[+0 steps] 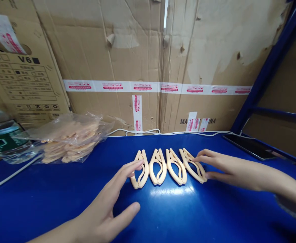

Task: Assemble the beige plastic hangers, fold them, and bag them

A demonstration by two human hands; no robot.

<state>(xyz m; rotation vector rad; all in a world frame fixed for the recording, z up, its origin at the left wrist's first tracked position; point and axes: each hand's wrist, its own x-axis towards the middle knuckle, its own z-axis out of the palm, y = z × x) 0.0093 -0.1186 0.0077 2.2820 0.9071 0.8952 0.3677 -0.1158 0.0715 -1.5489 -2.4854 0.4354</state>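
Several cream plastic folding hangers, folded shut, lie side by side in a row on the blue tabletop. My left hand reaches in from the lower left. Its fingertips rest on the leftmost folding hanger, and its thumb is spread well apart. From the right comes my right hand, fingers stretched out over the outer edge of the rightmost folding hanger, the thumb by its lower end. Between them lie two more, a folding hanger at centre left and a folding hanger at centre right, both untouched.
At the left, a clear plastic bag of similar cream pieces lies beside a water bottle. A dark phone with a white cable lies at the back right. Cardboard walls the back; a blue metal frame stands right.
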